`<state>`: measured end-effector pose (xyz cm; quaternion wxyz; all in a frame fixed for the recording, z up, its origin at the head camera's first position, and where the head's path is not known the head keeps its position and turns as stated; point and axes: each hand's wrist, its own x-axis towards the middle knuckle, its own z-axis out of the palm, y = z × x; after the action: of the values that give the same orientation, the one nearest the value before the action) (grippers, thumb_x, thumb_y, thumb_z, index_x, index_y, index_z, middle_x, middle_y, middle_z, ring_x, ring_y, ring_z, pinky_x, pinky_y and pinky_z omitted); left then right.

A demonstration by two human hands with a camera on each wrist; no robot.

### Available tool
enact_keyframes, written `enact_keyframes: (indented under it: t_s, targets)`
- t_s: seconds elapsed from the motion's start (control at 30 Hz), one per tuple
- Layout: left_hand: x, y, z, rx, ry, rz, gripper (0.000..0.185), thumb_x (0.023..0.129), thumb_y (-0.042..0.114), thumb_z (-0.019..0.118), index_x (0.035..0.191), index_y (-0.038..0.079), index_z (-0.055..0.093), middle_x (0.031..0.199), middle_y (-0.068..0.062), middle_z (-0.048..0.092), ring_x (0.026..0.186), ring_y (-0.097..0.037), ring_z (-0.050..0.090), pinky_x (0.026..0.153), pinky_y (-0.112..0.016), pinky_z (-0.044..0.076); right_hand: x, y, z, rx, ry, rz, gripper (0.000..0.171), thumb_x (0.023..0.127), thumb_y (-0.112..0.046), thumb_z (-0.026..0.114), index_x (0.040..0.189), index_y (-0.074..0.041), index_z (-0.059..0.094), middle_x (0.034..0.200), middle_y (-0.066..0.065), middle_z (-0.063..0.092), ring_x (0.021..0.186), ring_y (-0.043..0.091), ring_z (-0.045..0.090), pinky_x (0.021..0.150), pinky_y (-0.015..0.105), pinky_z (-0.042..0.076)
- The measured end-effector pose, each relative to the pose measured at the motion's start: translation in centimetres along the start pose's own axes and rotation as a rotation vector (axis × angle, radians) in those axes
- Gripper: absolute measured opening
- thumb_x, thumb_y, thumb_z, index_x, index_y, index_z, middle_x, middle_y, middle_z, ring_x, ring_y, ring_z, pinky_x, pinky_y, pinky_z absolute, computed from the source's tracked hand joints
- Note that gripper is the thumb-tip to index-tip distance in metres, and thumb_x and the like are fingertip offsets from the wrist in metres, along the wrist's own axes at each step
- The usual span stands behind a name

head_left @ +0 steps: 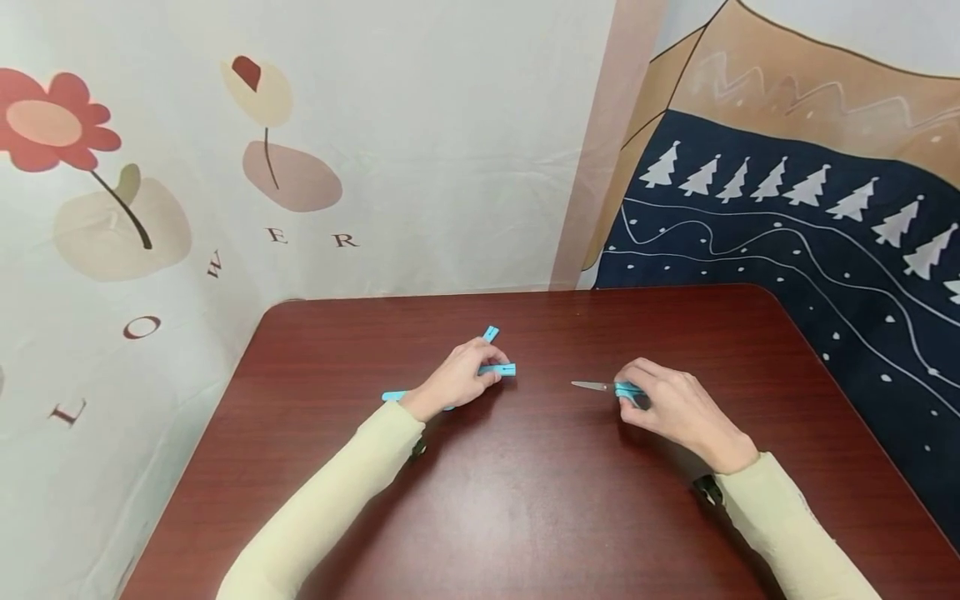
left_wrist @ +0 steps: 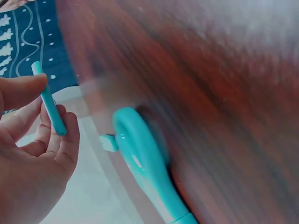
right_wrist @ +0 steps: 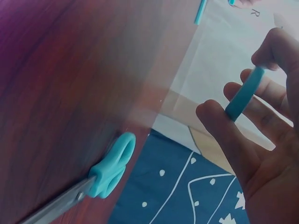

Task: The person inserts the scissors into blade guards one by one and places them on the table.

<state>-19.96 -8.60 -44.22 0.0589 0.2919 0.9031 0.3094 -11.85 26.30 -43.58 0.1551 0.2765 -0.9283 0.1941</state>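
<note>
My left hand pinches a slim light-blue strip. In the left wrist view this strip sits between thumb and fingers. Below it on the table lies a turquoise looped handle, with a small light-blue piece beside it. My right hand pinches a short turquoise piece, seen nearly edge-on in the right wrist view. Scissors with turquoise handles lie on the table under that hand. In the head view a pointed metal blade shows left of the right fingertips; I cannot tell whether it joins the held piece.
A light-blue strip end shows just beyond the left hand, and a rounded light-blue end lies left of that wrist. The brown table reaches back to a printed curtain and a navy tree-patterned cloth.
</note>
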Motion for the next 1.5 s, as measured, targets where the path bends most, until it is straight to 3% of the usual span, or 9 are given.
enact_keyframes:
  t_s: [0.43,0.73,1.17,1.5]
  targets:
    - [-2.7,0.9,0.0,-0.079,0.080,0.040,0.017,0.099,0.007,0.070,0.115,0.009,0.074,0.109,-0.002,0.066,0.094,-0.023,0.060,0.084,-0.037,0.050,0.9,-1.6,1.1,0.077,-0.016,-0.024,0.027,0.083,-0.016,0.087,0.105,-0.015,0.071,0.100,-0.007,0.066,0.076,0.004,0.059,0.069,0.027,0.059]
    - [-4.1,1.4,-0.1,-0.057,0.131,0.059,0.018,0.097,0.006,0.072,0.114,0.010,0.074,0.106,0.001,0.064,0.092,-0.018,0.056,0.081,-0.036,0.048,1.7,-2.7,1.7,0.060,0.019,-0.063,0.025,0.083,-0.018,0.085,0.105,-0.017,0.073,0.102,-0.009,0.067,0.071,0.005,0.059,0.060,0.023,0.053]
    - [-5.8,2.1,-0.5,-0.092,0.218,0.089,0.020,0.096,0.006,0.074,0.115,0.011,0.076,0.110,0.002,0.066,0.094,-0.015,0.057,0.079,-0.033,0.049,2.6,-4.1,1.9,0.073,0.007,-0.040,0.025,0.085,-0.021,0.084,0.108,-0.016,0.074,0.103,-0.007,0.068,0.077,0.005,0.060,0.067,0.028,0.056]
    - [-7.3,2.1,-0.5,-0.087,0.277,0.092,0.025,0.093,0.005,0.076,0.118,0.011,0.077,0.110,0.001,0.066,0.092,-0.015,0.058,0.074,-0.030,0.046,3.3,-5.0,2.1,0.075,0.029,-0.092,0.023,0.085,-0.019,0.081,0.106,-0.014,0.074,0.101,-0.006,0.069,0.072,0.004,0.059,0.063,0.025,0.054]
